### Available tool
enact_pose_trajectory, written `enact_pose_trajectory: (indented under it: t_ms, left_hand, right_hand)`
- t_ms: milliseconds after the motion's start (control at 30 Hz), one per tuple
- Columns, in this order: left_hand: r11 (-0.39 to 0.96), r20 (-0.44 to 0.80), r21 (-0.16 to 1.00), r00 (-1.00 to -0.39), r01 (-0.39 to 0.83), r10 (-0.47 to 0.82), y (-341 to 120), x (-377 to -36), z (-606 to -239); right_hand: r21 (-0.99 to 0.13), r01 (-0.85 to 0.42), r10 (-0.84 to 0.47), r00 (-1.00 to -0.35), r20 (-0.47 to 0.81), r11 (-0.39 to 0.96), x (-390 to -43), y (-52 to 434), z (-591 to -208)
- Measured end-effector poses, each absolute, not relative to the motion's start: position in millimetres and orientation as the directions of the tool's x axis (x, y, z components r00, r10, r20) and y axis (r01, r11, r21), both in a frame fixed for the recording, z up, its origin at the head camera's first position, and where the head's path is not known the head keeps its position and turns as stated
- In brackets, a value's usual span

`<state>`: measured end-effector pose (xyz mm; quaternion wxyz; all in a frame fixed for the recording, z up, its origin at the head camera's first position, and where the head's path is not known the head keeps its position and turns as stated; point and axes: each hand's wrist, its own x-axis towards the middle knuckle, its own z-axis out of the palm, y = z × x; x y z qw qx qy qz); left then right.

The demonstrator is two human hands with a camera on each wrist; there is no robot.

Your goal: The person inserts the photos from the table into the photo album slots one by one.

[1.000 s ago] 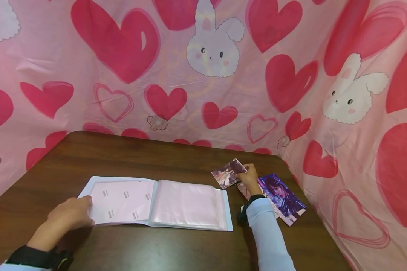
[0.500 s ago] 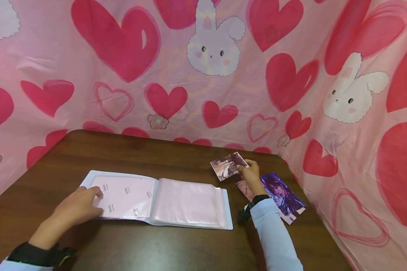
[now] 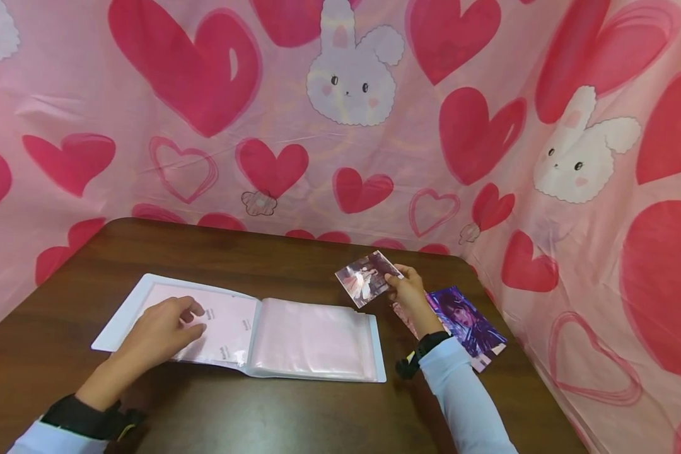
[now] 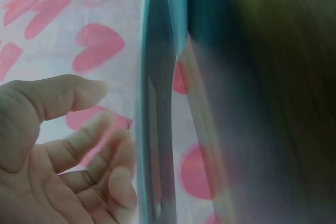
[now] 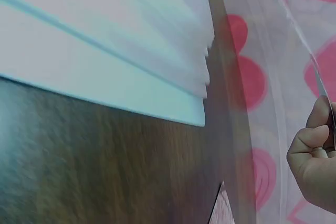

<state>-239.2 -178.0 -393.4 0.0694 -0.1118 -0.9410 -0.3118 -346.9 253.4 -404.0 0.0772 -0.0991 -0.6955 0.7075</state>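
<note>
An open photo album (image 3: 314,340) with pale covers lies on the table, clear pocket pages on its right half. A pink sheet with small grey print fills the left page (image 3: 227,315). My left hand (image 3: 161,328) hovers over that page, fingers loosely bent around nothing; in the left wrist view the hand (image 4: 73,150) is beside the album's edge (image 4: 144,103). Above the album's upper right corner, my right hand (image 3: 408,293) pinches a small photo card (image 3: 365,277) by its right edge. The right wrist view shows this card (image 5: 304,40) edge-on.
A purple-blue picture card (image 3: 465,318) lies right of the album, partly under my right forearm. A pinkish card (image 3: 403,317) shows beside it. The brown wooden table (image 3: 250,416) meets a pink heart-and-rabbit cloth (image 3: 295,94) at the back and right.
My left hand has let go of the album's left edge and moved right over the page. My right hand has lifted the photo card off the other cards, up and slightly left.
</note>
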Motion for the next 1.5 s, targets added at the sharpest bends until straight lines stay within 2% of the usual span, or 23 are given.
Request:
enact_pose_trajectory:
  t_ms: [133,400,600,833,1067,1500]
  left_hand:
    - [0.692,0.264,0.652,-0.948,0.311,0.178,-167,-238,-393]
    - [0.451,0.186,0.844,-0.947,0.290,0.261,-136,-241,-383]
    - [0.352,0.175,0.890,-0.929,0.291,0.326,-119,-250,-379]
    - [0.197,0.127,0.958,-0.923,0.209,0.362,-105,-255,-381]
    - [0.102,0.063,0.988,-0.906,0.115,0.418,-88,-262,-386]
    - [0.013,-0.024,1.000,-0.868,-0.020,0.496,-64,-261,-398]
  right_hand:
    - [-0.998,0.039,0.206,-0.977,-0.049,-0.051,-340,246,-404]
    - [-0.997,0.041,0.087,-0.995,-0.046,-0.064,-320,227,-396]
    - [-0.998,0.027,-0.034,-0.999,-0.025,-0.062,-305,212,-390]
    - [-1.000,0.014,-0.156,-0.988,-0.011,-0.019,-289,198,-387]
    - [-1.000,-0.009,-0.275,-0.961,0.010,-0.002,-274,185,-386]
    - [-0.999,-0.041,-0.368,-0.929,0.029,0.025,-255,172,-384]
